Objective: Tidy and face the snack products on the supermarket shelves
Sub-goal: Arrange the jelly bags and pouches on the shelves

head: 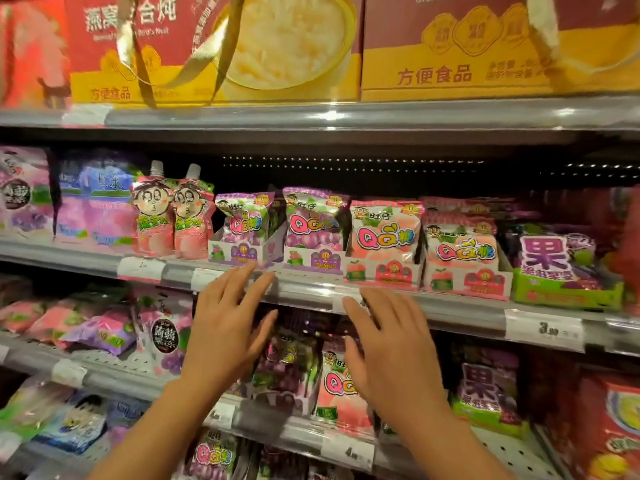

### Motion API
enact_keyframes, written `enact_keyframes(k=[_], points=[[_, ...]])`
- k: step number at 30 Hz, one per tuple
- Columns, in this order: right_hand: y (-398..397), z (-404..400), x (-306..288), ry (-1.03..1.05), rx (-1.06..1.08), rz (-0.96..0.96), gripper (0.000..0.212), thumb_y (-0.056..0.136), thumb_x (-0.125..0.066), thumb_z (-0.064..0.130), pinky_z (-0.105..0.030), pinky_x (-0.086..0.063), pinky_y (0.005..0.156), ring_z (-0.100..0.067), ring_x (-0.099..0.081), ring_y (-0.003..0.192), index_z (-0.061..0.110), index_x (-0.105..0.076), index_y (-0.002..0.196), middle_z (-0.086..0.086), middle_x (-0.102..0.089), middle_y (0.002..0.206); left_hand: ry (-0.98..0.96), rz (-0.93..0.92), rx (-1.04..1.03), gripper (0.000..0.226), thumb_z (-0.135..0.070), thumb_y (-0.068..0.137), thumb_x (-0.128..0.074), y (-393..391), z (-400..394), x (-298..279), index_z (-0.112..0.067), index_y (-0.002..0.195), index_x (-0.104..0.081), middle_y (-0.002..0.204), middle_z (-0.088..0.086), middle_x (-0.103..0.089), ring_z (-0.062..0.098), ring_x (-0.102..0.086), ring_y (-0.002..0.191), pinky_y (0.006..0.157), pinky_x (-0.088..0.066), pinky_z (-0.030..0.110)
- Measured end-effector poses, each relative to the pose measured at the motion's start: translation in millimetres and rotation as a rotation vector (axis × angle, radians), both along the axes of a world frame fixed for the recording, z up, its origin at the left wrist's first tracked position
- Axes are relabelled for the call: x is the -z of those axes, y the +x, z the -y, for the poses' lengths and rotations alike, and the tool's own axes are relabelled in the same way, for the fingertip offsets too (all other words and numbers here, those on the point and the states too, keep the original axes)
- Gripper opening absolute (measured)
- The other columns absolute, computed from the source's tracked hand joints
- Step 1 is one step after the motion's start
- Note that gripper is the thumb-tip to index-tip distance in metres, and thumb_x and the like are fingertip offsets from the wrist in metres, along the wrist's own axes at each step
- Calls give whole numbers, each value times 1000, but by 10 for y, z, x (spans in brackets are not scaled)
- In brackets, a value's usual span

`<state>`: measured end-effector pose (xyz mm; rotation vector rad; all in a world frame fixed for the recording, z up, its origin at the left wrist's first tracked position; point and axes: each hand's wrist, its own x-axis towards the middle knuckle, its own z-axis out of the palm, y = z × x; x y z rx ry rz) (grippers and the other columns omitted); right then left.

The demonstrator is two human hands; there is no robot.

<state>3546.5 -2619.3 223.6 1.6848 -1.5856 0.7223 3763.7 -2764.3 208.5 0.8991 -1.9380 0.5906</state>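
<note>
Both hands, left (227,327) and right (391,348), hover flat-fingered before candy bags (313,220).

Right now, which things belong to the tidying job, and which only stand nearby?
Job: purple QQ candy bags in display boxes; pink peach QQ candy bags; both open hands, left, right.
Nearby: red-and-yellow gift boxes; white price tag.
</note>
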Motion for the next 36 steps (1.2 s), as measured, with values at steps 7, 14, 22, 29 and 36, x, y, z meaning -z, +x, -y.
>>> enact_keyframes(k=[7,14,22,29,36], points=[[385,121,106,-19,261,54,63,83,-71,41,-62,-38,109,-40,-49,128,20,-56,140,-17,-54,135,-17,-45,7,51,-47,96,-44,716,574,28,-20,139,-52,152,10,-40,40,-46,127,101,-39,54],[804,227,129,-7,453,192,71,83,-73,44,-61,-38,111,-44,-38,142,18,-52,145,-23,-47,146,14,1,41,57,-49,95,-39,1509,1072,-27,-20,142,-52,151,13,-39,42,-44,125,98,-39,57],[1055,290,91,71,603,250,75,88,-66,45,-57,-36,114,-40,-28,147,15,-41,152,-22,-33,156,64,49,62,62,-47,98,-38,1985,1432,60,-26,156,-35,164,8,-25,40,-33,143,110,-31,58],[1766,662,60,13,409,193,67,84,-75,27,-59,-40,110,-43,-42,137,6,-52,144,-22,-44,149,156,90,37,65,-50,95,-37,1971,1339,10,-27,156,-34,167,6,-19,38,-30,147,114,-28,58],[2447,1192,65,130,309,118,76,83,-74,35,-62,-27,118,-43,-31,147,15,-46,150,-19,-41,155,207,197,46,68,-52,100,-37,2120,1286,-62,-33,160,-15,170,0,3,30,-10,155,121,-20,52]])
